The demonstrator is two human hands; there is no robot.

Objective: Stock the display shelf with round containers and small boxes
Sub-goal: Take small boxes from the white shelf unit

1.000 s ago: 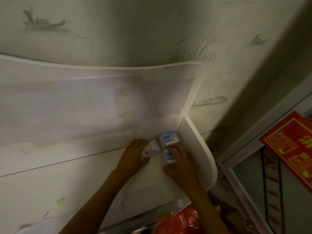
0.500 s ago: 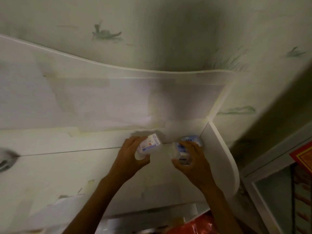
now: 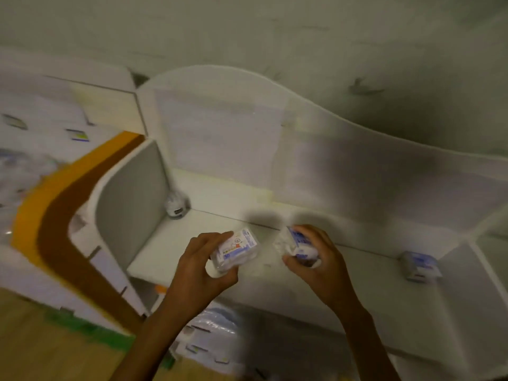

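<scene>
My left hand [image 3: 196,273] grips a small white box with blue print [image 3: 237,250], held just above the white display shelf [image 3: 170,243]. My right hand [image 3: 320,264] holds a second small white and blue box [image 3: 295,242] a little to the right, also over the shelf board. A third small box [image 3: 420,266] sits alone on the shelf at the right end, near the divider. One round container [image 3: 176,206] stands in the back left corner of the shelf, against the left side panel.
The shelf has a wavy white back panel [image 3: 302,149] and a curved left side panel [image 3: 129,204]. Packets of stock in plastic [image 3: 209,334] lie below the shelf. An orange and brown curved band [image 3: 63,210] and wooden floor [image 3: 41,339] are at the left.
The view has swung left along the shelf. Both hands have carried their boxes leftward away from the right end, where one box stays behind. The round container in the left corner has come into view.
</scene>
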